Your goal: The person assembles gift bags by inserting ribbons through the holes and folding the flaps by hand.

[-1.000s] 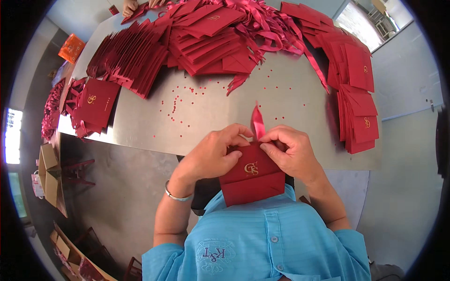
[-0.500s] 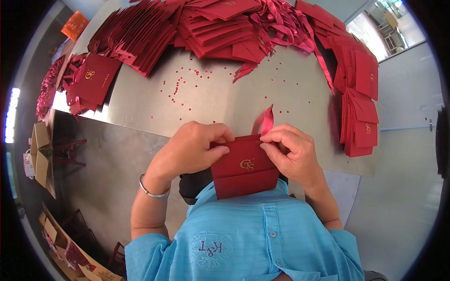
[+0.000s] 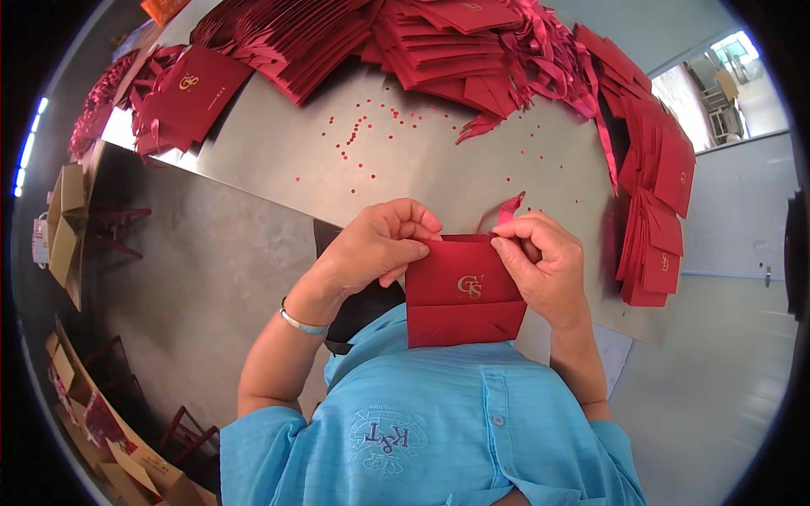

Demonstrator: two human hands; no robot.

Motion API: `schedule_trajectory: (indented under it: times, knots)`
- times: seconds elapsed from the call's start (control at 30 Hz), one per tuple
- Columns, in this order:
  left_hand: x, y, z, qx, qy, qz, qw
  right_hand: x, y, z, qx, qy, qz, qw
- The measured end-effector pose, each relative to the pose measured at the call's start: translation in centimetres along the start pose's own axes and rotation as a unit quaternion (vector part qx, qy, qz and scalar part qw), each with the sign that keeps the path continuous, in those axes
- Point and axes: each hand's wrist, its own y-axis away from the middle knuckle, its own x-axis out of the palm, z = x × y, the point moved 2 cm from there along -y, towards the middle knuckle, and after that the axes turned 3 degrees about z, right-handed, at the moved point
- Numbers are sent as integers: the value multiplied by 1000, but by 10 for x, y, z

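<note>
Just in front of my body is a small red paper gift bag [image 3: 465, 268] with gold lettering and a crease across its lower part. My left hand [image 3: 384, 242] is closed on its upper left corner, thumb against the front and fingers at the rim. The upper right corner sits between the thumb and fingers of my right hand [image 3: 542, 260]. From the bag's top, beside the right fingers, a red ribbon [image 3: 510, 208] sticks up. The inside of the bag is mostly hidden.
A metal-topped table [image 3: 278, 160] carries stacked red bags [image 3: 439, 63] at the back and more bags [image 3: 650, 244] along the right. Loose ribbons [image 3: 553, 63] lie between them, and small red paper dots [image 3: 354, 135] are scattered about. Cardboard boxes [image 3: 67, 223] stand at the left.
The view has shifted, so the table's things appear further right. The bag's front faces up more squarely and its mouth is slightly wider. My left fingers have lifted at the rim; the ribbon bends over more.
</note>
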Motion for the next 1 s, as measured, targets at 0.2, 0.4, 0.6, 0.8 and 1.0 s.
schedule_trajectory:
  times: [0.2, 0.4, 0.6, 0.8, 1.0]
  knots:
    - [-3, 2, 2, 6, 13, 72, 997, 7, 2, -6, 83, -34, 24, 996]
    - [-10, -2, 6, 18, 100, 106, 989, 13, -3, -13, 106, -61, 15, 992]
    - [-12, -2, 8, -6, 145, 120, 982, 10, -10, -3, 123, -43, 37, 991]
    - [-9, 4, 11, 18, 119, 82, 989, 9, -7, 0, 126, -34, 35, 991]
    - [-9, 2, 12, 20, 136, 96, 986, 9, -8, 4, 118, -31, 27, 992]
